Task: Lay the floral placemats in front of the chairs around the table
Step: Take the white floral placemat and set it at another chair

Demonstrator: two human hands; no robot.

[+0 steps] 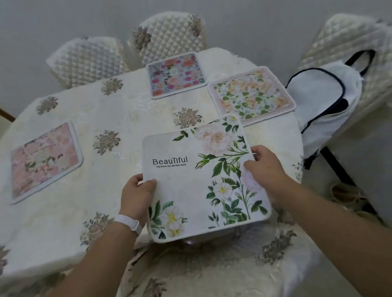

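- Cream brocade covers the near chair (201, 284) below us, pushed up to the counter (98, 113). No mat lies in front of this seat yet.
- We hold the white placemat (188, 186), printed with roses and the word "Beautiful", just above the counter's near edge. Its near side overhangs towards the chair.
- Our left hand (136, 195) grasps the mat's left side, with the thumb on top and the fingers (135, 179) curled round the rim. Our right hand (265, 166) grasps the right side in the same way.
- The mat spans between our hands with hardly a sag, so we judge it light, fairly stiff and not fragile. Holding both side edges near the middle should keep it level, and we can lower it flat.
- The tablecloth looks textured, so we expect little sliding once the mat is down.
- Farther out, the pink placemat (46, 160) lies flat at the left and the peach-and-green placemat (251, 94) at the right.
- Beyond them, the bright placemat (176, 75) lies before the far chair (170, 38).
- A white bag (323, 105) sits on the right chair (350, 40).
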